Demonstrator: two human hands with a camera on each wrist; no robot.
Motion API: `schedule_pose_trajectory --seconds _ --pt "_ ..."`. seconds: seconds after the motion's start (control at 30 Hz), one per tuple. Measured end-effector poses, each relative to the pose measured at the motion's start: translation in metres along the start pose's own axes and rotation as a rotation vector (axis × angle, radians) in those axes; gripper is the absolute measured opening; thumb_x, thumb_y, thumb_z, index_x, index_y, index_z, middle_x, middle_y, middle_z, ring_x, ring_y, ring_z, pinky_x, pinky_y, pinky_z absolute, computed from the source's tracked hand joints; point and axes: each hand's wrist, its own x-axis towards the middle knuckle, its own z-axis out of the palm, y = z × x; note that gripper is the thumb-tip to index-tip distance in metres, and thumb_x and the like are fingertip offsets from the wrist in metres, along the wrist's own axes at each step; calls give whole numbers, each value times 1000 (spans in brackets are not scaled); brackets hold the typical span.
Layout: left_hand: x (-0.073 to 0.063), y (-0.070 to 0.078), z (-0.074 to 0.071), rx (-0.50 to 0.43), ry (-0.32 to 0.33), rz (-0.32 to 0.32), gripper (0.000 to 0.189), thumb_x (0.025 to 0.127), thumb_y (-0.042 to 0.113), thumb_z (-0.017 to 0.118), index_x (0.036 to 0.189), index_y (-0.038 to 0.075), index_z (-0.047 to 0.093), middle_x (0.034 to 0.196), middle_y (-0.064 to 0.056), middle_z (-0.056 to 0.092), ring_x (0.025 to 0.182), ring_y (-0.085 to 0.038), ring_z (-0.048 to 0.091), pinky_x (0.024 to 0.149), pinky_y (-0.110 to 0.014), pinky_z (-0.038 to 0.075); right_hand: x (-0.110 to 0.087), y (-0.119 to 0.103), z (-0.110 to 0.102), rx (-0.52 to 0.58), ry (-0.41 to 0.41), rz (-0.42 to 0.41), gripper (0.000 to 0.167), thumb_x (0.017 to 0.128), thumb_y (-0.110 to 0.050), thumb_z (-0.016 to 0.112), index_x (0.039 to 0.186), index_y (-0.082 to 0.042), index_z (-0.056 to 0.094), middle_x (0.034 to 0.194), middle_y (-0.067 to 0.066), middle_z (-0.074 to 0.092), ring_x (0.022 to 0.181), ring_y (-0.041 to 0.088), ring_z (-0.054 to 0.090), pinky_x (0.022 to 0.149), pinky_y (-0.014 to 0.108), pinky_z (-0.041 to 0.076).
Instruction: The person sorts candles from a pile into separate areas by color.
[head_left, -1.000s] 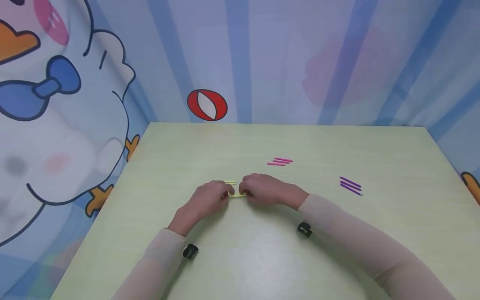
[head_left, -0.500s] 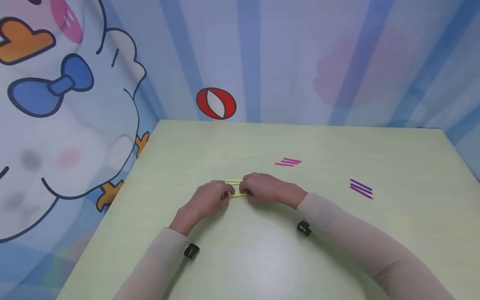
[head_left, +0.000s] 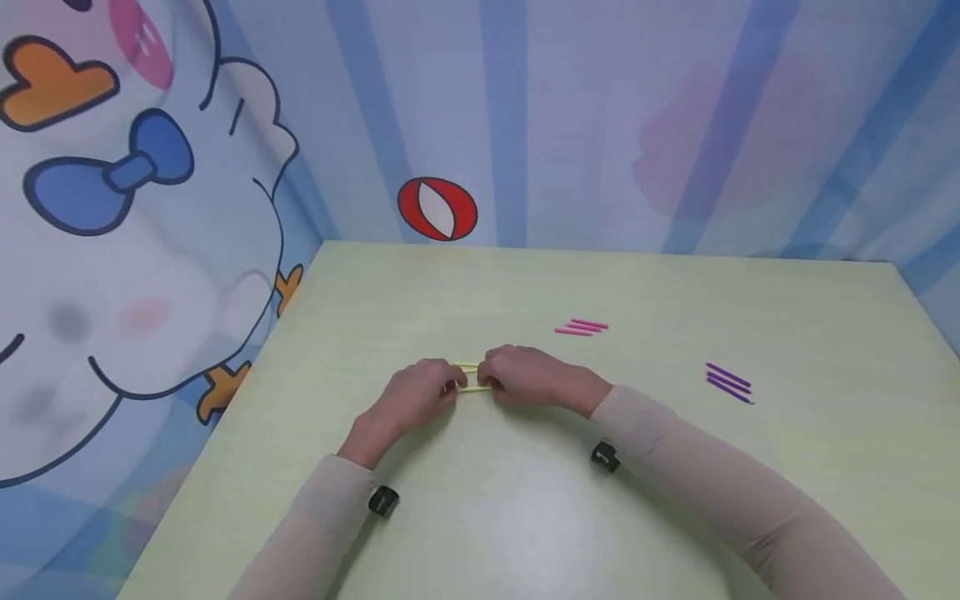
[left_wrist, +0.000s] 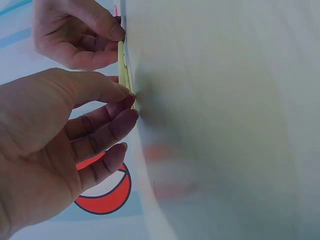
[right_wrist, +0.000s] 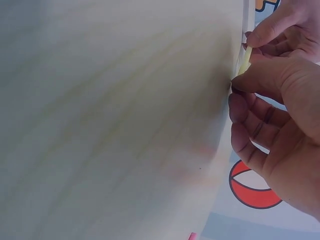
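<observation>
Near the middle of the table, a thin yellow stick (head_left: 474, 389) lies level between the two hands. My left hand (head_left: 416, 398) pinches its left end with thumb and forefinger. At the other end, my right hand (head_left: 536, 379) pinches it the same way. The wrist views show the yellow stick (left_wrist: 121, 57) low over the tabletop, its ends covered by fingertips. Just beyond, two more yellow sticks (head_left: 467, 364) lie side by side, partly hidden by the hands.
Three pink sticks (head_left: 584, 328) lie farther back, right of the hands. Three purple sticks (head_left: 729, 382) lie slanted toward the table's right side. A printed cloth backdrop (head_left: 585, 125) rises behind the pale green table (head_left: 480, 517).
The head view has swung slightly left, so the table shifts right in it. Against the table, both hands have shifted a little left with the yellow stick, keeping their pinch.
</observation>
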Motion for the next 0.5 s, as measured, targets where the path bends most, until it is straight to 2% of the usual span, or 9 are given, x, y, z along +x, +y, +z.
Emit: schedule_pose_trajectory --seconds 0.33,0.5 --pt "2 3 -2 20 -12 -3 16 91 2 66 104 6 74 88 -3 66 77 -16 58 67 -34 51 -4 -3 -4 -6 3 8 18 90 0 63 102 -7 74 87 0 60 75 13 52 72 29 49" --pt "1 3 -1 30 -16 -20 16 91 5 66 104 7 74 88 -1 65 76 -15 57 66 -33 50 -13 -1 -10 -22 26 11 19 89 -1 62 103 -5 74 89 2 61 77 15 56 73 31 51"
